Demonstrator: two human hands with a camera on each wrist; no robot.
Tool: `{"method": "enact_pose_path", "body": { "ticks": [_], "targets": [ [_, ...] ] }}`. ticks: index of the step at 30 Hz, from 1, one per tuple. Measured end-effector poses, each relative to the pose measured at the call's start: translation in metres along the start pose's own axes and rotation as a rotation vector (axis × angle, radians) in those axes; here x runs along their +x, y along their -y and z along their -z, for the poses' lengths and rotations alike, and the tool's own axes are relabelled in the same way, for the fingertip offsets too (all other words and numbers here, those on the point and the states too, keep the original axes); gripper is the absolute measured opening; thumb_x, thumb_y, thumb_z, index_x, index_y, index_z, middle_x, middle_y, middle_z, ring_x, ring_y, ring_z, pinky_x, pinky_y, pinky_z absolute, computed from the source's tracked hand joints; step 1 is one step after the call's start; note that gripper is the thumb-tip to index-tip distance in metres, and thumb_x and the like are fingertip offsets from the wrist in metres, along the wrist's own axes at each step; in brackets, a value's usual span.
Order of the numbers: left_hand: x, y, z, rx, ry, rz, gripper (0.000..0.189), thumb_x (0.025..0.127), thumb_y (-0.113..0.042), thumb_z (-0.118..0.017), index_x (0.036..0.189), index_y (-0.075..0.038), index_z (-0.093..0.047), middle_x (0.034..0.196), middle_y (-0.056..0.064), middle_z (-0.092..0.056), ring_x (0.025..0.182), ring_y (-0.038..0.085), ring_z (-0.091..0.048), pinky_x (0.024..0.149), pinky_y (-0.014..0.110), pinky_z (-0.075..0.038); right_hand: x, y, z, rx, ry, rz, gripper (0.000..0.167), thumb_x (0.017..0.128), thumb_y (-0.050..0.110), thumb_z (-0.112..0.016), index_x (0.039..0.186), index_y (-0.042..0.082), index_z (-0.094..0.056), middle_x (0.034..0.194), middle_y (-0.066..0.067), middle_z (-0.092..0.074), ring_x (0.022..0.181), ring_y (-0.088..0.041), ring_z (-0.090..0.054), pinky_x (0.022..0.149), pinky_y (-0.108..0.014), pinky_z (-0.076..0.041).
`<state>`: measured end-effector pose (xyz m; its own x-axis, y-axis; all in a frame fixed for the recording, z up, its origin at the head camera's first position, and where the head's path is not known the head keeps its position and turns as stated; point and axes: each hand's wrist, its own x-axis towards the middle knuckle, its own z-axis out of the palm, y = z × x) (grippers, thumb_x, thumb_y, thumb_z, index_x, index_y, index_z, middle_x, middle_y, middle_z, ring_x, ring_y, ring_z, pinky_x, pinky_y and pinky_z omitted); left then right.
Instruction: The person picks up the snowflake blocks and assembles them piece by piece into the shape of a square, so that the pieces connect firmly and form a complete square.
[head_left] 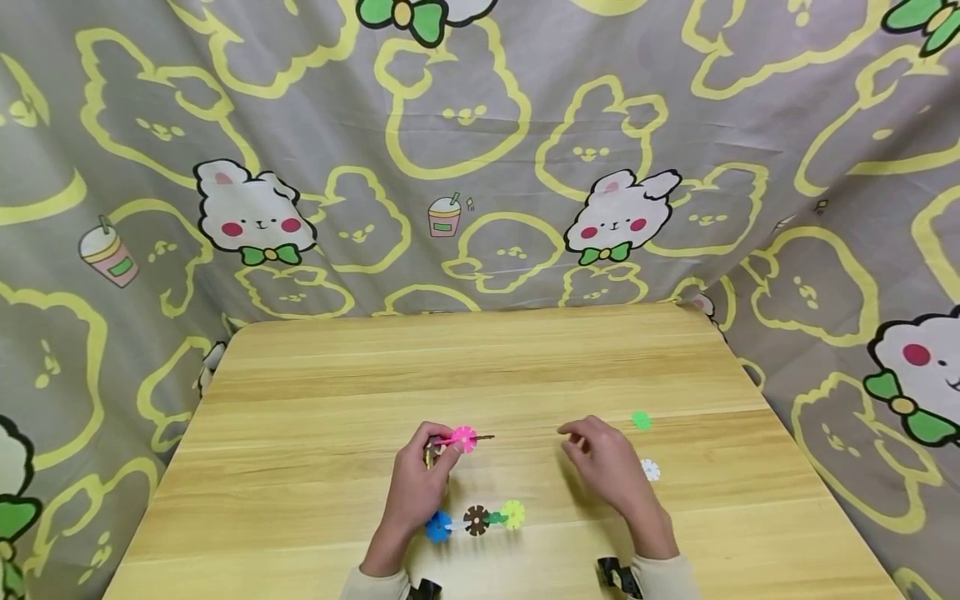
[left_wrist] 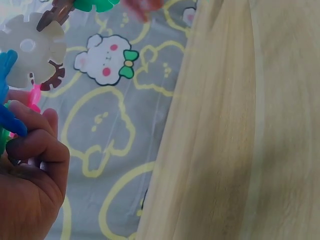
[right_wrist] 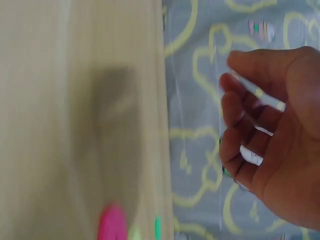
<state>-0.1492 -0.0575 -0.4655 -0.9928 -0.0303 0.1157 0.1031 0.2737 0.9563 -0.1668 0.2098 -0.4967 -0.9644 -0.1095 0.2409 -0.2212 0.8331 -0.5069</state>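
Observation:
My left hand pinches a bright pink notched snowflake disc, with a thin dark brown piece edge-on beside it. Nearer me in the head view runs a row of joined discs: blue, whitish, brown, green and yellow-green. From the left wrist, a white disc and a blue piece show close to the fingers; how they link to the pink disc is hidden. My right hand is held to the right, fingers loosely bent, with nothing in its grasp.
On the wooden table lie a loose green disc and a white disc, both close to the right hand. A patterned grey curtain surrounds the table's back and sides.

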Motion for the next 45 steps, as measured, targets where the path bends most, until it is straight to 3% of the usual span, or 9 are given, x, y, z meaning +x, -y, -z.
{"method": "enact_pose_path", "body": {
  "ticks": [8,12,15,22,28,33,39,45],
  "targets": [
    [-0.002,-0.004,0.000,-0.009,0.032,0.001,0.009,0.089,-0.006,-0.066,0.096,-0.011,-0.063,0.078,0.000,-0.057,0.063,0.007,-0.044,0.054,0.018,-0.037,-0.026,-0.045,0.022,-0.100,0.084,-0.279,0.026,0.092,0.002,-0.052,0.113,0.006,-0.068,0.108,-0.013,-0.060,0.090,-0.025,-0.061,0.067,-0.035,-0.048],
    [-0.002,-0.003,-0.001,-0.010,0.035,-0.004,0.009,0.089,-0.005,-0.066,0.096,-0.011,-0.063,0.076,-0.001,-0.056,0.060,0.006,-0.042,0.053,0.017,-0.036,-0.037,-0.058,0.031,-0.106,0.168,-0.391,0.033,0.093,0.003,-0.051,0.125,0.005,-0.061,0.117,-0.021,-0.050,0.079,-0.025,-0.056,0.056,-0.032,-0.041],
    [-0.002,-0.003,-0.002,-0.004,0.035,-0.010,0.009,0.089,-0.005,-0.066,0.096,-0.011,-0.063,0.077,-0.001,-0.057,0.062,0.006,-0.043,0.054,0.018,-0.036,-0.041,-0.064,0.036,-0.098,0.230,-0.431,0.037,0.094,0.003,-0.052,0.130,0.005,-0.057,0.120,-0.026,-0.045,0.070,-0.022,-0.048,0.051,-0.029,-0.036],
    [-0.002,-0.004,-0.001,0.000,0.037,-0.005,0.009,0.090,-0.005,-0.066,0.096,-0.011,-0.063,0.080,-0.001,-0.058,0.065,0.008,-0.045,0.056,0.018,-0.037,-0.042,-0.073,0.038,-0.109,0.270,-0.461,0.037,0.092,0.005,-0.056,0.130,0.005,-0.057,0.119,-0.027,-0.047,0.081,-0.028,-0.055,0.057,-0.033,-0.042],
    [-0.003,-0.005,-0.001,0.000,0.034,-0.003,0.009,0.089,-0.005,-0.066,0.096,-0.011,-0.063,0.079,-0.001,-0.057,0.065,0.009,-0.045,0.056,0.018,-0.037,-0.038,-0.076,0.039,-0.117,0.270,-0.498,0.034,0.090,0.009,-0.060,0.121,-0.004,-0.057,0.112,-0.031,-0.050,0.088,-0.033,-0.056,0.067,-0.043,-0.048],
    [-0.003,-0.006,-0.001,-0.001,0.027,-0.003,0.009,0.089,-0.006,-0.066,0.095,-0.011,-0.063,0.081,0.001,-0.059,0.065,0.009,-0.044,0.055,0.018,-0.037,-0.030,-0.072,0.040,-0.107,0.268,-0.485,0.024,0.094,0.018,-0.058,0.108,0.000,-0.063,0.100,-0.019,-0.060,0.081,-0.026,-0.055,0.065,-0.038,-0.046],
    [-0.003,-0.007,-0.001,-0.007,0.022,-0.006,0.009,0.089,-0.005,-0.066,0.095,-0.011,-0.063,0.083,0.002,-0.061,0.068,0.008,-0.046,0.057,0.018,-0.038,-0.016,-0.048,0.036,-0.006,0.208,-0.410,0.017,0.098,0.025,-0.056,0.097,0.009,-0.060,0.078,-0.004,-0.055,0.069,-0.017,-0.048,0.058,-0.028,-0.035],
    [-0.003,-0.006,0.000,0.002,0.017,-0.019,0.009,0.089,-0.005,-0.067,0.095,-0.011,-0.063,0.080,-0.001,-0.059,0.067,0.008,-0.045,0.057,0.018,-0.037,0.001,-0.016,0.023,0.129,0.125,-0.333,0.014,0.099,0.025,-0.056,0.099,0.011,-0.060,0.076,0.000,-0.058,0.066,-0.012,-0.049,0.057,-0.024,-0.038]
  ]
}}
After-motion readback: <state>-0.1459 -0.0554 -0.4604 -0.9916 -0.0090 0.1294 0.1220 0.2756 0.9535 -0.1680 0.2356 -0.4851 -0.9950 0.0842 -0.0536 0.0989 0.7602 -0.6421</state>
